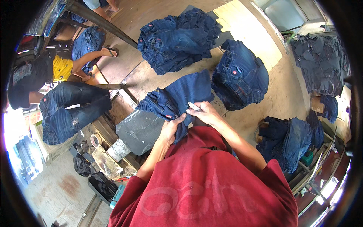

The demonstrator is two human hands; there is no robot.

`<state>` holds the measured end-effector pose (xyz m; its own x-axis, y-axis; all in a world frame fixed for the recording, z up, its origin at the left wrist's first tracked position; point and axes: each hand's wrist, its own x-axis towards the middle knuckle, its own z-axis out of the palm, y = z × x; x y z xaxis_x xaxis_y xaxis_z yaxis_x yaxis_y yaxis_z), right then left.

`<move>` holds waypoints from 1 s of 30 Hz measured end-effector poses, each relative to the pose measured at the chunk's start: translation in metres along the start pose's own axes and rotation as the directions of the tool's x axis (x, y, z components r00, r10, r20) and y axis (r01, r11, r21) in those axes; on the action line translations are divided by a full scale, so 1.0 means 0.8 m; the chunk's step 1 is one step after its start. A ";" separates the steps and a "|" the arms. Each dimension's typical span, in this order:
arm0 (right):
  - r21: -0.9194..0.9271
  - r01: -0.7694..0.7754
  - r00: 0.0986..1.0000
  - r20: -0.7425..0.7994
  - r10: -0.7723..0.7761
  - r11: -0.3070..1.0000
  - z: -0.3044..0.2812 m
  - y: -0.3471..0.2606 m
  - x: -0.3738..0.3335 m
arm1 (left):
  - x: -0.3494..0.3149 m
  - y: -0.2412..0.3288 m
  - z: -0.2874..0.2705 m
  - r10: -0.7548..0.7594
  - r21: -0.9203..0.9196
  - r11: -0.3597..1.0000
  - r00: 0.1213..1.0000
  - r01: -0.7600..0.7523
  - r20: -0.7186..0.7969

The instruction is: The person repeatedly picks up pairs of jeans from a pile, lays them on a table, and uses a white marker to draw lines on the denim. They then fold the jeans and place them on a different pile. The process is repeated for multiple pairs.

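A pair of dark blue jeans [189, 89] lies bunched across my lap, its waistband end to the left. With the thumb laid over the cloth, my left hand [172, 129] pinches the denim at the near edge. My right hand [208, 112] is closed around a small whitish object [194, 107], its tip close to the denim. Whether that is chalk or a small tool I cannot tell. The fingers of both hands are partly hidden by the cloth and by each other.
Ahead stand a large jeans pile [177, 41] and a smaller one [240, 73]. More jeans [289, 142] lie at right, near a dark grey garment stack [321, 62]. A black padded seat [140, 130] is at my left. Another person in yellow shorts [62, 68] sits beyond jeans [72, 113].
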<state>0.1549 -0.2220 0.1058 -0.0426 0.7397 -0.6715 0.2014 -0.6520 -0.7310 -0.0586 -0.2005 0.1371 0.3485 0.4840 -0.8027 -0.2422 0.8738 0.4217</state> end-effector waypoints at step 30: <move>-0.810 0.319 0.737 -0.114 -0.666 0.492 0.054 -0.089 -0.121 | 0.005 0.024 -0.053 -0.073 0.341 0.939 0.943 -0.045 0.326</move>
<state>0.1023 -0.2547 0.2175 -0.0538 0.9985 0.0056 0.8779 0.0500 -0.4762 -0.1004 -0.1837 0.1238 0.6414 0.4075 -0.6501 0.0654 0.8152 0.5755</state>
